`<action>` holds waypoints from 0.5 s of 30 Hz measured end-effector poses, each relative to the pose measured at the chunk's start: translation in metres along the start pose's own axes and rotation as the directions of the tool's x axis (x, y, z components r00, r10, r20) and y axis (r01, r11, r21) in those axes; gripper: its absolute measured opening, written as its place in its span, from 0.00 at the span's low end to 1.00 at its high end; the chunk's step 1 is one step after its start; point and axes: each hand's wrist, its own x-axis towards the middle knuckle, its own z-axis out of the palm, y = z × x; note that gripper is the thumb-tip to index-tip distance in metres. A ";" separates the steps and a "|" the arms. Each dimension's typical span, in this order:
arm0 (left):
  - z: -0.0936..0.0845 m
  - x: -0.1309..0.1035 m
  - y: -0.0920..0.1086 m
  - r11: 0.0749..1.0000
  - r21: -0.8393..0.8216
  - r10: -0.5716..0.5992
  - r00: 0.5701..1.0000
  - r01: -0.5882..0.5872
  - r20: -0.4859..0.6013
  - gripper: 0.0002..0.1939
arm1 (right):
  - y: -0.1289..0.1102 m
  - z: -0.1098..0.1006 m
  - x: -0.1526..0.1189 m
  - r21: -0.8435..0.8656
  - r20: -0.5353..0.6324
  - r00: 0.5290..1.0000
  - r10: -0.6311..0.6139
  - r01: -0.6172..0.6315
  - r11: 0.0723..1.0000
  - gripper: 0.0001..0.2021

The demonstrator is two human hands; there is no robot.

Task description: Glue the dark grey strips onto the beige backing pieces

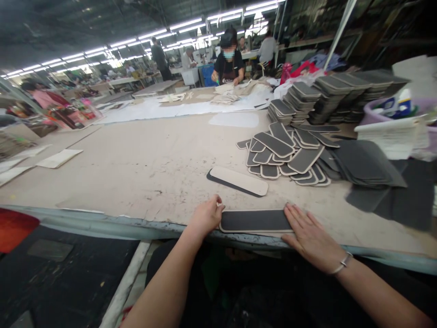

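A long dark grey panel with a beige border (256,220) lies flat along the table's near edge. My left hand (205,217) is closed at its left end, fingers bent together against the corner. Stretched out over the panel's right end is my right hand (312,234), open, its fingers lying flat and pressing on it; that end is partly covered. Just beyond, a beige rounded strip (239,180) rests slightly offset on a dark strip (221,183), touched by neither hand.
Bordered grey panels (273,145) lie in a loose heap at right, with neat stacks (302,100) behind. Dark sheets (367,164) and a purple basin (370,111) stand farther right. Pale pieces (59,158) lie at left. A co-worker (228,66) works across the table.
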 end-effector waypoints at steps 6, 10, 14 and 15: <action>0.029 -0.016 0.047 0.887 0.149 0.444 0.896 -0.437 -0.018 0.33 | 0.001 0.004 -0.002 -0.021 -0.033 0.999 -0.003 0.002 1.000 0.36; 0.052 -0.008 0.042 0.834 0.172 0.501 0.850 -0.524 0.161 0.41 | 0.003 0.004 -0.001 0.000 -0.003 1.000 0.006 -0.006 1.000 0.34; 0.054 -0.002 0.034 0.829 0.140 0.518 0.837 -0.542 0.175 0.44 | 0.010 -0.004 0.005 0.103 0.087 0.993 0.081 -0.090 0.991 0.30; 0.052 -0.003 0.033 0.830 0.128 0.519 0.836 -0.542 0.179 0.44 | 0.011 -0.008 0.008 0.136 0.099 0.989 0.114 -0.127 0.983 0.30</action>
